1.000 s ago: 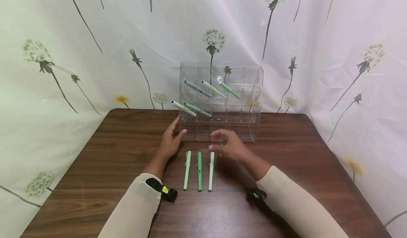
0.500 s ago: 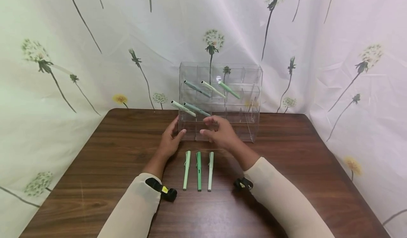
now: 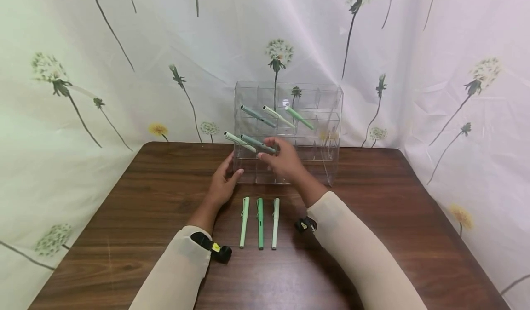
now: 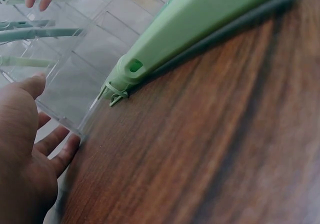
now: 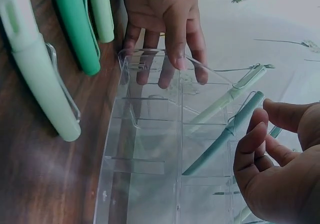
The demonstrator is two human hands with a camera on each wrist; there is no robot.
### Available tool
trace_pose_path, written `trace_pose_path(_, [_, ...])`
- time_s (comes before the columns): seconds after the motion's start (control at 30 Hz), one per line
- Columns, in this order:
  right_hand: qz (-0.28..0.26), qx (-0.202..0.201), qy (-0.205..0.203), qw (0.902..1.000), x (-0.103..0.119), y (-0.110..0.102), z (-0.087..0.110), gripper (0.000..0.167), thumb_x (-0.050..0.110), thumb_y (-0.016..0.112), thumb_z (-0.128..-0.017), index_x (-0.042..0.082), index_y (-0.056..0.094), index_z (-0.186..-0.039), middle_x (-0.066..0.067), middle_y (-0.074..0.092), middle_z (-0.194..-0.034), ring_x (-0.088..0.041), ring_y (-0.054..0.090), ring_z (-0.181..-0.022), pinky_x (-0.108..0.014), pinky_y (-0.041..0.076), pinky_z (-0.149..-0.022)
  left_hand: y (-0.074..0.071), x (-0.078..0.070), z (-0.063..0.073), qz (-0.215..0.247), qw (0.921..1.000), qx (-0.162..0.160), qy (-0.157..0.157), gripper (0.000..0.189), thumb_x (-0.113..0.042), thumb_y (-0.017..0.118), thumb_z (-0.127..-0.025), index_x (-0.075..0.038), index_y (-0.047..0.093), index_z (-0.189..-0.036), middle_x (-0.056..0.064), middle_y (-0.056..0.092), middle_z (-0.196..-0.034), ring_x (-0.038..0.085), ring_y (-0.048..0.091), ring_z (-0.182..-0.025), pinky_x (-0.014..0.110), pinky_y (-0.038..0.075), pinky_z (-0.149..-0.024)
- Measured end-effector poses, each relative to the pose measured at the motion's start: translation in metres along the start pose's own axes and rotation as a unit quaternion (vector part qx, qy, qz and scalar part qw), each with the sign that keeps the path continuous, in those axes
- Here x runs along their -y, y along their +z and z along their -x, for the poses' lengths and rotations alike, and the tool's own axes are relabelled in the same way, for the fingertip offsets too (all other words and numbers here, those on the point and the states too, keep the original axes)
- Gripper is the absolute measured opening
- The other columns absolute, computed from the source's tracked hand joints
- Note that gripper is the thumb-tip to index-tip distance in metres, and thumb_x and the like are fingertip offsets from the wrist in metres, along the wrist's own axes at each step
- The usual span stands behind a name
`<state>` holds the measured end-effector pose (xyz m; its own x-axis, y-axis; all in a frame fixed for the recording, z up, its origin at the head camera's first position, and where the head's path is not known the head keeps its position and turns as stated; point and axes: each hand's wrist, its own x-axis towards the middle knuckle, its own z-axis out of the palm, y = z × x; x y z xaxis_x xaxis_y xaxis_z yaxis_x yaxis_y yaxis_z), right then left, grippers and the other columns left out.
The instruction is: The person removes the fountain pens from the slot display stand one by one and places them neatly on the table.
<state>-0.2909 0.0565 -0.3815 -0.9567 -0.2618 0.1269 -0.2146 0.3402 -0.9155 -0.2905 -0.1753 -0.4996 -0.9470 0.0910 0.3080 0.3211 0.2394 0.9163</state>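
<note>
My left hand (image 3: 221,183) holds the left side of a clear acrylic organizer (image 3: 308,152), thumb at the front edge and fingers along the side panel. My right hand (image 3: 283,158) is in front of the organizer, thumb and forefinger apart, around the lower end of a blue-green pen (image 3: 251,140) as seen from the head. In the right wrist view this pen (image 5: 225,139) leans in its compartment, its capped end close to the fingertips. Left of it leans a pale green pen (image 3: 238,140). A tier higher sit a grey-blue pen (image 3: 256,115), a cream pen (image 3: 277,115) and a green pen (image 3: 300,117).
On the wooden table (image 3: 165,236), in front of the organizer, lie a light green pen (image 3: 244,222), a darker green pen (image 3: 260,222) and a whitish pen (image 3: 275,222), side by side. A flower-printed curtain (image 3: 198,38) hangs behind and beside the table.
My right hand has moved up and left, from above the whitish pen on the table to the blue-green pen in the organizer. My left hand has stayed on the organizer's side.
</note>
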Motion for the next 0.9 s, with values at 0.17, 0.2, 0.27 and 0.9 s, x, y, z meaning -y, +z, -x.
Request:
trace_pose_path(0.17, [0.015,-0.008,0.006,0.9998,0.003,0.004,-0.011,0.048,0.018,0.076,-0.105,0.011,0.061,-0.149,-0.013,0.06,-0.153,-0.026,0.072,-0.082,-0.036,0.063,-0.073,0.001,-0.002,0.0,0.002,1.0,-0.003,0.0,0.071,-0.016,0.064,-0.112,-0.014,0.03,-0.174,0.028,0.051,-0.164,0.049,0.054,-0.146,0.061,0.053,-0.108])
trace_pose_path(0.2, [0.022,-0.008,0.002,0.9997,0.004,0.005,-0.013,0.049,0.018,0.076,-0.105,0.01,0.061,-0.15,-0.012,0.059,-0.154,-0.026,0.072,-0.082,-0.037,0.064,-0.073,0.001,-0.002,0.0,0.004,1.0,-0.004,0.001,0.071,-0.015,0.064,-0.112,-0.014,0.03,-0.174,0.029,0.051,-0.164,0.05,0.054,-0.146,0.059,0.054,-0.107])
trace_pose_path(0.27, [0.034,-0.007,-0.008,0.9994,0.004,0.008,-0.017,0.051,0.017,0.076,-0.105,0.008,0.059,-0.152,-0.013,0.059,-0.155,-0.026,0.073,-0.081,-0.038,0.065,-0.073,0.001,-0.002,-0.001,0.005,1.0,-0.006,0.003,0.071,-0.014,0.064,-0.112,-0.013,0.03,-0.174,0.029,0.051,-0.163,0.05,0.054,-0.145,0.056,0.055,-0.105])
trace_pose_path(0.9, [0.098,-0.033,-0.031,0.9942,-0.003,0.025,-0.035,0.039,0.018,0.07,-0.109,0.007,0.067,-0.147,-0.021,0.066,-0.145,-0.041,0.079,-0.098,-0.03,0.064,-0.063,0.0,0.001,-0.002,-0.002,0.9998,-0.008,0.018,0.067,-0.017,0.065,-0.112,-0.016,0.036,-0.172,0.03,0.051,-0.163,0.049,0.054,-0.146,0.064,0.048,-0.115])
